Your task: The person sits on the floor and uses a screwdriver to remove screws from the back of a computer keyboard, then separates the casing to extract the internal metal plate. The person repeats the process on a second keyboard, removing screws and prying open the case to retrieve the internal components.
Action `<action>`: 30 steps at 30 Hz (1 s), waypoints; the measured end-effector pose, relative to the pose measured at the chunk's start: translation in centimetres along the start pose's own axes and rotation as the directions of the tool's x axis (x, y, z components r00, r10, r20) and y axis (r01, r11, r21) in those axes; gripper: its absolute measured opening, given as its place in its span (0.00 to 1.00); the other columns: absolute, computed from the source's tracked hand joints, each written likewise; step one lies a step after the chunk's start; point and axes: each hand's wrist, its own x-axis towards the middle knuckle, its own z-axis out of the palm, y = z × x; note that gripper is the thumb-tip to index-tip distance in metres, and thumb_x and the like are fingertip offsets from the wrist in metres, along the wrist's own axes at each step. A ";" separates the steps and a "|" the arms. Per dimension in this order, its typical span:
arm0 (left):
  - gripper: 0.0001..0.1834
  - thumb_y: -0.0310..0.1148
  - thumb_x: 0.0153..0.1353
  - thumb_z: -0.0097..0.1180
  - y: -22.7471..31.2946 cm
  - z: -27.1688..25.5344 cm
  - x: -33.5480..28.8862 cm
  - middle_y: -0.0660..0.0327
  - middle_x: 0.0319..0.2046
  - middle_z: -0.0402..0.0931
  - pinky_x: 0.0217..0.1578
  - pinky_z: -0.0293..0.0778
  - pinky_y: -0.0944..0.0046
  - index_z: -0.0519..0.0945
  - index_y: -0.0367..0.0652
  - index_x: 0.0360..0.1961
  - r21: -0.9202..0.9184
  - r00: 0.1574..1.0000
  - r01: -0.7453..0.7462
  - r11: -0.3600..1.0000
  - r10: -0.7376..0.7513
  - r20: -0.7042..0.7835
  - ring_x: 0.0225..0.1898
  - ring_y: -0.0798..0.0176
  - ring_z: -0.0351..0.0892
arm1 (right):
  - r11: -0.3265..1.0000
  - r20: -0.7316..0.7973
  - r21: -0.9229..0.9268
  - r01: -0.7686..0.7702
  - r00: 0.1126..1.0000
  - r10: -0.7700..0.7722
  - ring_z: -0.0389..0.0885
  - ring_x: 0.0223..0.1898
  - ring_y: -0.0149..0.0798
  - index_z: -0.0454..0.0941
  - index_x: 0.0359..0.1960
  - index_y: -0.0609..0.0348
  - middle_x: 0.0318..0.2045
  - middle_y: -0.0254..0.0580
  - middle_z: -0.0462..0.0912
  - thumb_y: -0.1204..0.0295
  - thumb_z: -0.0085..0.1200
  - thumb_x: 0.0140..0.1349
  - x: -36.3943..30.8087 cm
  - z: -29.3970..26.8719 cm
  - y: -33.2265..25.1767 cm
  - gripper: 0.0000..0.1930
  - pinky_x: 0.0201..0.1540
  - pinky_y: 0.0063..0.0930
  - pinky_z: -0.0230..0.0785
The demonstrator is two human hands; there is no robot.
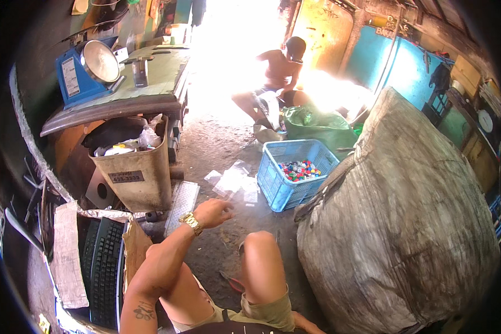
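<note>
My left hand [213,213], with a gold watch [190,224] on its wrist, hangs in front of my bent left knee above the floor. Its fingers are loosely bent and slightly apart, and nothing shows in them. Nearest to it are several clear and white plastic sheets [232,181] lying on the ground. Of my right arm [306,323] only a small part appears at the lower edge beside my shorts; the fingers are hidden. Red-handled pliers [232,282] lie on the floor between my legs. Ahead stands a blue plastic crate [284,192] with many coloured bottle caps [300,170] inside.
A huge bulging grey sack [395,222] fills the right side. On the left are a waste bin [131,172], a box with black keyboards [106,261] and a table [150,92] bearing a blue scale [75,75]. Another person [278,72] sits by a green sack [320,128].
</note>
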 end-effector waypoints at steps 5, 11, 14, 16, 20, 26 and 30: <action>0.21 0.45 0.65 0.59 -1.4 -0.4 -1.0 0.50 0.45 0.85 0.50 0.77 0.51 0.82 0.41 0.51 -0.049 0.999 -0.002 0.999 0.000 -0.043 0.47 0.45 0.83 | 0.997 0.002 0.048 -0.056 0.998 0.056 0.76 0.60 0.44 0.81 0.57 0.54 0.61 0.42 0.76 0.69 0.60 0.64 2.7 1.4 0.8 0.19 0.61 0.32 0.68; 0.21 0.46 0.66 0.58 -0.1 -1.4 -1.6 0.49 0.46 0.84 0.50 0.77 0.51 0.82 0.43 0.52 -0.098 0.998 0.010 0.995 -0.016 -0.065 0.47 0.45 0.83 | 0.992 0.019 0.081 -0.098 0.995 0.097 0.77 0.58 0.44 0.81 0.56 0.54 0.60 0.42 0.77 0.69 0.60 0.64 4.6 0.8 1.4 0.18 0.60 0.32 0.69; 0.22 0.47 0.66 0.58 0.4 -1.3 -1.5 0.50 0.45 0.84 0.49 0.76 0.50 0.81 0.43 0.53 -0.078 0.998 0.045 0.996 -0.047 -0.033 0.46 0.45 0.83 | 0.986 0.025 0.101 -0.133 0.991 0.131 0.77 0.57 0.44 0.81 0.56 0.54 0.59 0.41 0.78 0.69 0.60 0.64 4.7 0.1 2.2 0.18 0.60 0.32 0.70; 0.22 0.48 0.66 0.57 0.5 -1.3 -1.6 0.50 0.46 0.83 0.50 0.75 0.49 0.81 0.43 0.53 -0.079 0.999 0.038 0.996 -0.039 -0.017 0.47 0.45 0.82 | 0.980 0.029 0.113 -0.161 0.987 0.159 0.78 0.57 0.44 0.81 0.55 0.54 0.59 0.41 0.78 0.69 0.60 0.64 4.7 -0.2 2.8 0.17 0.60 0.31 0.70; 0.23 0.49 0.67 0.57 0.2 -1.5 -2.2 0.49 0.47 0.83 0.52 0.74 0.49 0.81 0.44 0.53 -0.066 0.999 0.044 0.997 -0.045 -0.023 0.49 0.45 0.81 | 0.964 0.038 0.146 -0.224 0.975 0.221 0.78 0.56 0.44 0.82 0.55 0.54 0.58 0.41 0.79 0.69 0.60 0.64 3.9 -0.9 4.4 0.17 0.59 0.31 0.70; 0.22 0.48 0.66 0.58 -0.1 -2.1 -2.9 0.50 0.48 0.83 0.53 0.75 0.50 0.81 0.44 0.54 -0.072 0.994 0.112 0.991 -0.111 0.013 0.51 0.46 0.81 | 0.923 0.036 0.236 -0.303 0.952 0.303 0.79 0.55 0.45 0.82 0.54 0.54 0.57 0.41 0.79 0.70 0.60 0.64 1.0 -0.8 8.2 0.17 0.58 0.31 0.71; 0.22 0.47 0.66 0.58 -0.6 -2.2 -3.3 0.50 0.49 0.83 0.52 0.75 0.51 0.81 0.44 0.54 -0.109 0.997 -0.003 0.994 -0.005 -0.074 0.51 0.46 0.81 | 0.985 -0.145 0.100 -0.141 0.977 0.155 0.82 0.48 0.45 0.80 0.55 0.55 0.50 0.41 0.82 0.69 0.58 0.66 -0.8 0.7 9.8 0.16 0.52 0.36 0.76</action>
